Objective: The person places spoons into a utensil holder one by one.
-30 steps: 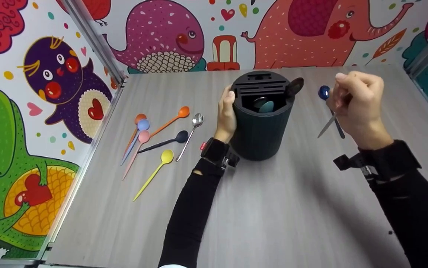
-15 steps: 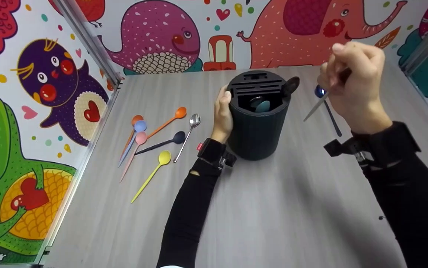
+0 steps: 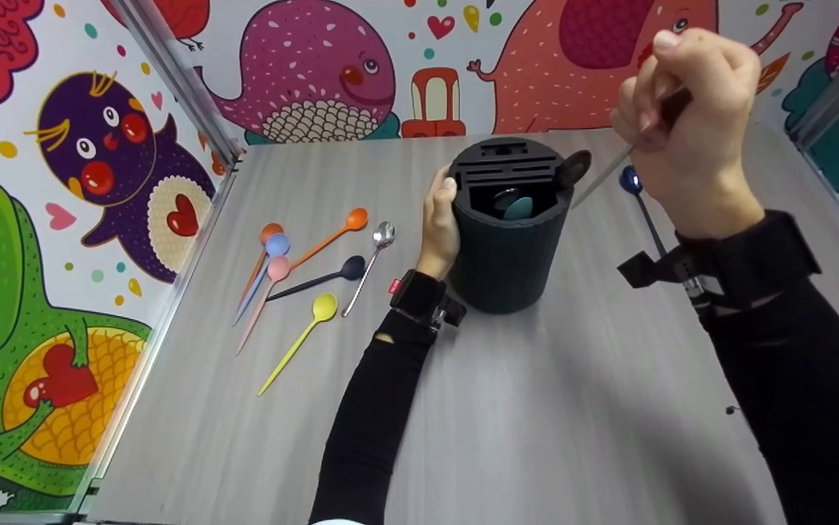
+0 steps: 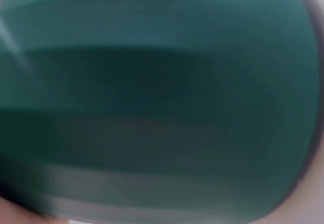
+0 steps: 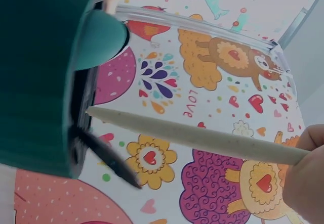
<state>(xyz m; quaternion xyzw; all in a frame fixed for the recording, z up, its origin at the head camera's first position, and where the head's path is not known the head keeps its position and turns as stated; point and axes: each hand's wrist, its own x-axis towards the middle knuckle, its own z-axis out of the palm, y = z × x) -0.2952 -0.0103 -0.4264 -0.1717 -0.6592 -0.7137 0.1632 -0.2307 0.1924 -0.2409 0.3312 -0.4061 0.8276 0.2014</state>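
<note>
- Taking the dark green, ribbed cylinder (image 3: 505, 266) with its black slotted top as our clock centre in the head view, it stands upright on the pale wood-grain table (image 3: 507, 408).
- Our left hand (image 3: 440, 226) grips its side at nine o'clock, fingers curled round it.
- Our right hand (image 3: 689, 124), at two o'clock, has its fingers closed on a thin, pale, tapering utensil (image 3: 602, 176); the tip reaches beside the rim at three o'clock, touching or apart we cannot tell.
- We judge that the tip could slide down the outer wall if brought in too low or too wide.
- The dark brown spoon (image 3: 574, 168) sticking out between one and two o'clock could deflect it, being so near.
- The turquoise oval spoon head (image 3: 519, 208) inside could crowd the way.
- A loose pinch could let so thin a shaft swivel; a slack left hand could let the cylinder twist.
- We read "LOVE" on the cartoon-printed wall (image 5: 191, 104); the red tag (image 3: 395, 286) at our left wrist is too small to read.
</note>
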